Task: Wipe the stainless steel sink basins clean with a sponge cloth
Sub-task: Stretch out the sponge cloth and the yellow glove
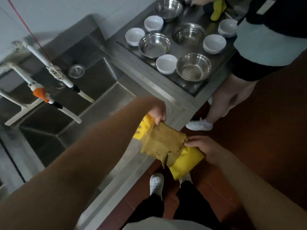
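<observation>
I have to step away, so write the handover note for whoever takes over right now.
Left hand pinches the top edge of the sponge cloth; right hand pinches its right edge. The cloth is held spread above the sink's front rim, over something yellow.
Done: cloth in hand, nothing more to see.
Left: the cloth is not in either sink basin yet; wipe both.

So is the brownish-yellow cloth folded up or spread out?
Spread out: the brownish-yellow sponge cloth is stretched between the left hand and right hand.
</observation>
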A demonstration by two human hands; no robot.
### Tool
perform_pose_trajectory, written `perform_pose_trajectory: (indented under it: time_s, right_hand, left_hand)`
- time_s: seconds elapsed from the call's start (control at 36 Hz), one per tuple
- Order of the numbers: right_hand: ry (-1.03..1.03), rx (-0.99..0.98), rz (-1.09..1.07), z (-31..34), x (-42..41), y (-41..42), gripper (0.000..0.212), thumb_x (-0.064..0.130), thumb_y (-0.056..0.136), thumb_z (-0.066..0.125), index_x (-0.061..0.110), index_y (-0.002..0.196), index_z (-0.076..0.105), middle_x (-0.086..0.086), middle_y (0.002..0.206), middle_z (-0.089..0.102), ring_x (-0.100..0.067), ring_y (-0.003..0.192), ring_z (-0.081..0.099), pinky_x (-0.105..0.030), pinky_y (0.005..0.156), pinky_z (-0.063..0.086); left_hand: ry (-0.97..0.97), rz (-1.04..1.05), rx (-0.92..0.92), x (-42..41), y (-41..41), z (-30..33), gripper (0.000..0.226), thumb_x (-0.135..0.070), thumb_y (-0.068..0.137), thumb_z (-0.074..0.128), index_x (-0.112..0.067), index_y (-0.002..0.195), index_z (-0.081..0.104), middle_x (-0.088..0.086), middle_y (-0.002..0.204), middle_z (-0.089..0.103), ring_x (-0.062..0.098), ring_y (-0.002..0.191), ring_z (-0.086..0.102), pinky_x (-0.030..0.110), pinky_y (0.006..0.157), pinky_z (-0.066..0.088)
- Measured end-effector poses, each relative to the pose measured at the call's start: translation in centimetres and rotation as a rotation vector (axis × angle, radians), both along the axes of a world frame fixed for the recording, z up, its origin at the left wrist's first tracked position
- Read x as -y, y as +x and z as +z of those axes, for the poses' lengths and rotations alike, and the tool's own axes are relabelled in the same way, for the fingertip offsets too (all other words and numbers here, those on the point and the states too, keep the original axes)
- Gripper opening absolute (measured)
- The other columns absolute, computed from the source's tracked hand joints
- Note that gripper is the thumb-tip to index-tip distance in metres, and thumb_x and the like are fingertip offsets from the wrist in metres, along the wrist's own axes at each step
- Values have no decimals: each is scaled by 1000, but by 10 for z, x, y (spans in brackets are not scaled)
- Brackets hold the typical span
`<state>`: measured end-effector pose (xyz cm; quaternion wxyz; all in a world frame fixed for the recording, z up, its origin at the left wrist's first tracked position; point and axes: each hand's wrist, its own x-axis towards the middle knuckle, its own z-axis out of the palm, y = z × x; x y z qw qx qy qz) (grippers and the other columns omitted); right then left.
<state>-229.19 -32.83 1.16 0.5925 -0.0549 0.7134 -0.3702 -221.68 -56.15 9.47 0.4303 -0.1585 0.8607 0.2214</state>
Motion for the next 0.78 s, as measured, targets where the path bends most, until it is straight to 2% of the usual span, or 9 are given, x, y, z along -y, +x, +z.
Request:
perform_pose_trajectory:
  time_s: [0.06, 0.08, 0.17, 0.28, 0.39, 0.47, 0.58, 0.69, 0.78]
  right_hand:
    - [57, -41, -25, -20, 6, -11, 28, 3, 81, 75, 1, 109, 73, -23, 109, 72, -39, 107, 67, -50, 98, 52]
    - [76, -75, -42, -29, 9, -17, 27, 3, 82, 74, 0, 109, 72, -24, 111, 71, -39, 107, 66, -49, 96, 51]
    - [97, -174, -39, -47, 17, -30, 23, 6, 85, 73, -3, 106, 72, -25, 106, 70, -34, 97, 66, -37, 81, 47]
    - [58, -256, 9, -53, 14, -36, 5, 10, 86, 73, 5, 87, 72, -11, 83, 66, -23, 82, 60, -28, 64, 41]
    - [-3, -268, -24, -55, 9, -37, 1, 11, 87, 72, 10, 87, 73, -6, 79, 69, -20, 80, 63, -30, 70, 45]
    - [-21, -299, 10, -57, 10, -39, 5, 12, 87, 71, 11, 90, 75, -7, 85, 74, -24, 86, 69, -40, 75, 51]
    - [-23, -348, 75, -57, 12, -40, 32, 14, 89, 70, 15, 120, 66, -4, 118, 69, -20, 106, 66, -33, 84, 54]
    - [-98, -759, 329, -46, 7, -36, 55, 16, 91, 65, 14, 143, 47, -8, 145, 47, -24, 135, 45, -48, 108, 43]
    - [-400, -1069, 635, -42, 12, -30, 63, 13, 84, 68, 14, 144, 48, -11, 145, 47, -29, 136, 44, -51, 107, 41]
  left_hand:
    - [-75, -10, -37, -6, -27, -30, 42, -14, 96, 60, -16, 138, 58, 3, 138, 59, 20, 122, 56, 17, 94, 41]
    - [-126, 13, -65, -9, -35, -43, 40, -12, 97, 57, -16, 137, 58, 3, 139, 58, 22, 127, 53, 28, 105, 38]
    - [-237, 93, -219, -20, -46, -71, 42, -10, 96, 50, -25, 135, 58, -3, 138, 56, 23, 134, 43, 53, 116, 14]
    - [-355, 87, -378, -28, -34, -93, 56, -12, 95, 50, -29, 147, 38, -1, 142, 54, 25, 135, 44, 52, 117, 16]
    - [-350, 206, -502, -29, -10, -105, 62, -24, 100, 50, -28, 156, 23, 2, 161, 29, 24, 149, 23, 50, 121, 15]
    - [-289, 417, -556, -41, 12, -107, 62, -37, 101, 49, -28, 156, 23, 4, 163, 24, 26, 151, 19, 46, 121, 14]
    - [-263, 664, -577, -78, 54, -111, 63, -44, 97, 53, -30, 154, 31, 4, 162, 26, 26, 149, 20, 44, 121, 14]
    - [-330, 763, -516, -125, 85, -127, 67, -50, 96, 52, -33, 155, 27, -1, 165, 20, 26, 152, 14, 45, 123, 9]
    - [-373, 758, -471, -150, 92, -140, 69, -58, 93, 50, -35, 154, 27, -4, 164, 20, 28, 152, 15, 48, 122, 8]
